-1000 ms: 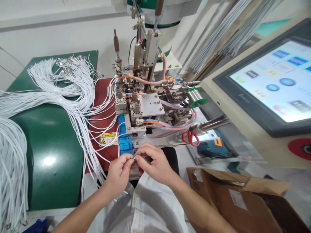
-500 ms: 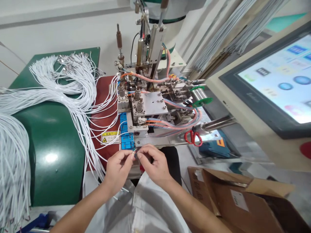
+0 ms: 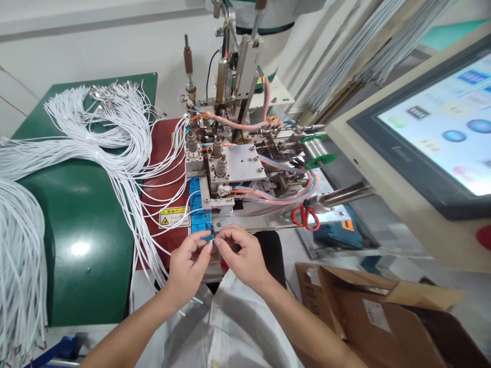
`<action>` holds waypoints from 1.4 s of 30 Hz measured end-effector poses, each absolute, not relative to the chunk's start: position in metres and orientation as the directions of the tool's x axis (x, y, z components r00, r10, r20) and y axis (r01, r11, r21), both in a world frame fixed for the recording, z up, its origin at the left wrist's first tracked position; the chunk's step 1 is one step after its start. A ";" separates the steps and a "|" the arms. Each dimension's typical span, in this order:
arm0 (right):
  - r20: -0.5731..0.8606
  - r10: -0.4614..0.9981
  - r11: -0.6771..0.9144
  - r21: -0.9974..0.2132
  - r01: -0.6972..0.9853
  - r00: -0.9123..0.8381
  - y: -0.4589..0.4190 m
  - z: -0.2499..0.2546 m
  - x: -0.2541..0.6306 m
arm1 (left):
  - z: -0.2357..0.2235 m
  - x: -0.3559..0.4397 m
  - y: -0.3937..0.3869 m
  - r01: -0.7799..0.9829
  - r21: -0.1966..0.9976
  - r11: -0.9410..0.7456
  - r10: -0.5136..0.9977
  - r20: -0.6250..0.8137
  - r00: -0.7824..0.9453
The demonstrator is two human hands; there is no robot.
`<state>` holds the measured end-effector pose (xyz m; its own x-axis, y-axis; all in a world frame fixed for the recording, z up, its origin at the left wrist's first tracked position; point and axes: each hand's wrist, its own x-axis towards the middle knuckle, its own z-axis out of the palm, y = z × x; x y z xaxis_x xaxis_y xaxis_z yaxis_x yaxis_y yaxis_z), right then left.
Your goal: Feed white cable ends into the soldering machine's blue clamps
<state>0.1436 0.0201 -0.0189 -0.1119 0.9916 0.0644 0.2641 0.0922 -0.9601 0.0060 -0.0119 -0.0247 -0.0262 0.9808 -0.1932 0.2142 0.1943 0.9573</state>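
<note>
My left hand (image 3: 187, 266) pinches the end of a white cable between thumb and forefinger, and thin wires (image 3: 211, 240) stick out at its fingertips. Facing it, my right hand (image 3: 242, 258) has thumb and forefinger closed on the tips of those wires; they are too small to make out clearly. Both hands are close together, just in front of a row of blue clamp blocks (image 3: 200, 221) on the machine's left edge. Several white cables (image 3: 169, 179) run from the left into these blocks and the machine (image 3: 240, 163).
A green board (image 3: 88, 204) on the left carries large bundles of white cable (image 3: 126, 128). A solder wire spool (image 3: 317, 152) and red-handled scissors (image 3: 305, 217) are on the machine's right. A touch screen (image 3: 433, 128) stands at right, above open cardboard boxes (image 3: 383, 317).
My fingers have shifted slightly around the wires at the cable end, and the left forefinger has lifted a little. Otherwise the hands stay in the same place.
</note>
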 end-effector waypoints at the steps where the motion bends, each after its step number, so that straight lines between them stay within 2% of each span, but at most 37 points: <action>1: 0.105 0.988 0.136 -0.941 0.310 -0.115 0.020 -0.020 0.144 | -0.024 0.005 -0.011 0.232 0.952 0.202 0.979 -0.202 -0.022; 4: 0.144 0.984 0.175 -0.896 0.408 -0.106 0.023 -0.024 0.146 | -0.019 -0.005 -0.004 0.396 0.903 0.165 0.980 -0.195 0.036; 8: 0.039 0.996 0.073 -0.882 0.465 -0.082 0.028 -0.035 0.145 | -0.019 -0.024 0.005 0.662 0.741 -0.111 0.982 -0.019 0.186; 11: -0.033 0.995 0.018 -0.864 0.503 -0.091 0.030 -0.043 0.143 | -0.026 -0.032 0.009 0.737 0.622 -0.265 0.961 0.107 0.255; 15: -0.052 0.993 0.018 -0.825 0.565 -0.108 0.031 -0.046 0.141 | -0.034 -0.032 0.012 0.779 0.554 -0.295 0.955 0.147 0.258; 21: -0.121 0.983 -0.009 -0.780 0.626 -0.137 0.039 -0.046 0.142 | -0.029 -0.029 0.018 0.828 0.495 -0.265 0.962 0.079 0.261; 27: -0.188 0.970 -0.068 -0.819 0.570 -0.154 0.043 -0.052 0.144 | -0.022 -0.024 0.022 0.899 0.395 -0.190 0.970 -0.067 0.235; 31: -0.138 0.966 0.002 -0.842 0.539 -0.219 0.043 -0.054 0.148 | -0.019 -0.024 0.024 0.908 0.373 -0.189 0.963 -0.109 0.245; 37: 0.096 0.972 0.202 -0.812 0.548 -0.216 0.046 -0.056 0.147 | -0.015 -0.024 0.026 0.916 0.352 -0.193 0.950 -0.168 0.265; 39: 0.107 0.977 0.196 -0.797 0.571 -0.186 0.045 -0.058 0.143 | -0.014 -0.024 0.026 0.921 0.342 -0.184 0.948 -0.185 0.259; 42: 0.039 0.994 0.093 -0.807 0.583 -0.104 0.039 -0.062 0.138 | -0.013 -0.022 0.026 0.929 0.325 -0.175 0.948 -0.199 0.248</action>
